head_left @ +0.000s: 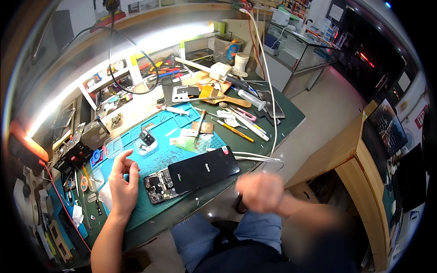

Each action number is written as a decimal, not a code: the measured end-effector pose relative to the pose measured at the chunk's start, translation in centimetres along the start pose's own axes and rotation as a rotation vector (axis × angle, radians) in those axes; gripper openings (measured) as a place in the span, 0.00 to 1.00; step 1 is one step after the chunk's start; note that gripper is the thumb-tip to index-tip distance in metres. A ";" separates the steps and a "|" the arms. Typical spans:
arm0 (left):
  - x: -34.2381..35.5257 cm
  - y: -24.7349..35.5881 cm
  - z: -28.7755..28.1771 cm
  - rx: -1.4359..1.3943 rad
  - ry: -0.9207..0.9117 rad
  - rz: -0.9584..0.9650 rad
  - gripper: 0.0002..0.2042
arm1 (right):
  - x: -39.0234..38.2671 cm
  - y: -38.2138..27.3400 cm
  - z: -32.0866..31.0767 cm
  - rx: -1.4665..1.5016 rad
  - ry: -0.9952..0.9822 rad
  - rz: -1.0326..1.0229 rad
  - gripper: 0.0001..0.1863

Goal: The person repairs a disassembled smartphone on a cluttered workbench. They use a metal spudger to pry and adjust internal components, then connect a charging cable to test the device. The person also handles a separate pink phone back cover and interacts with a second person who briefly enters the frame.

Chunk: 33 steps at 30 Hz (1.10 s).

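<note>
My left hand (122, 184) rests on the blue work mat (159, 157), fingers loosely curled and apart, holding nothing I can make out. Just right of it lies an opened phone body (158, 185) with its boards bare, and a black phone screen (203, 169) lies partly over it. My right hand (260, 191) is blurred, off the bench's front edge above my lap, clear of the phone; whether it holds anything is not visible. A white cable (255, 158) runs to the phone's right end.
The green bench (291, 119) carries tweezers, brushes, a syringe, a phone back cover (184, 94), a small clear case (146, 140) and scattered parts. Tool racks and a bright strip light stand at the back. A wooden counter (359, 164) is on my right, with a glass case behind.
</note>
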<state>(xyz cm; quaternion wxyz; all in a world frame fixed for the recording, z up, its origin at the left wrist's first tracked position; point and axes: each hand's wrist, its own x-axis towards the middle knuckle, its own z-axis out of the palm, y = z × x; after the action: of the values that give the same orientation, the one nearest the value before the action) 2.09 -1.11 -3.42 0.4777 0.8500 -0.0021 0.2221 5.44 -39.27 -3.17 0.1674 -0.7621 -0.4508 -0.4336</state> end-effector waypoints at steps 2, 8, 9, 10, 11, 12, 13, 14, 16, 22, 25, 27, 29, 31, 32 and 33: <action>-0.2 -0.2 -0.4 0.033 0.011 0.009 0.18 | 5.0 5.3 1.9 0.002 -0.092 0.172 0.13; 0.3 0.0 0.4 0.003 0.003 0.033 0.17 | 9.3 22.6 13.7 -0.480 -0.551 0.002 0.12; 0.2 0.0 0.3 0.004 0.008 0.026 0.17 | 10.0 23.1 14.4 -0.420 -0.550 -0.030 0.12; 0.0 0.0 0.2 0.006 0.009 0.015 0.17 | 10.3 23.3 14.9 -0.357 -0.553 -0.060 0.12; 0.0 0.2 0.1 -0.001 0.003 0.006 0.17 | 10.5 23.6 15.2 -0.297 -0.558 -0.089 0.13; 0.2 0.4 0.1 0.001 0.001 0.011 0.17 | 10.6 23.8 15.4 -0.299 -0.565 -0.113 0.12; 0.2 0.6 0.1 0.006 0.000 0.018 0.17 | 10.8 23.9 15.5 -0.301 -0.569 -0.137 0.12; 0.3 0.6 0.0 0.010 -0.003 0.026 0.17 | 10.8 23.9 15.5 -0.304 -0.574 -0.160 0.12; 0.2 0.4 0.2 0.006 0.001 0.037 0.17 | 10.4 24.1 15.1 -0.306 -0.481 -0.233 0.10; 0.3 0.4 0.2 0.013 -0.002 0.062 0.16 | 10.4 23.2 13.0 -0.323 -0.457 -0.277 0.07; 0.3 0.3 0.4 0.013 -0.003 0.079 0.16 | 10.0 23.0 12.8 -0.267 -0.358 -0.212 0.08; 0.3 0.5 0.3 0.017 -0.009 0.084 0.16 | 10.0 22.5 13.0 -0.150 -0.336 -0.068 0.09; 0.4 0.5 0.4 0.005 -0.020 0.082 0.16 | 10.2 21.8 13.3 -0.132 -0.260 0.012 0.08; 0.4 0.4 0.4 0.001 -0.027 0.083 0.16 | 10.2 21.6 14.4 -0.154 -0.267 0.022 0.07; 0.3 0.4 0.3 0.002 -0.028 0.085 0.16 | 10.2 21.2 15.0 -0.173 -0.299 0.024 0.06; 0.4 0.4 0.3 0.003 -0.028 0.087 0.16 | 10.2 20.8 15.7 -0.218 -0.304 0.105 0.07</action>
<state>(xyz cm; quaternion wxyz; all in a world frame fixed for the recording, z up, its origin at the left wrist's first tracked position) 2.44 -1.47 -3.12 0.4662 0.8529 -0.0456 0.2306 32.99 -34.80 -0.97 0.0363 -0.8549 -0.3810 -0.3503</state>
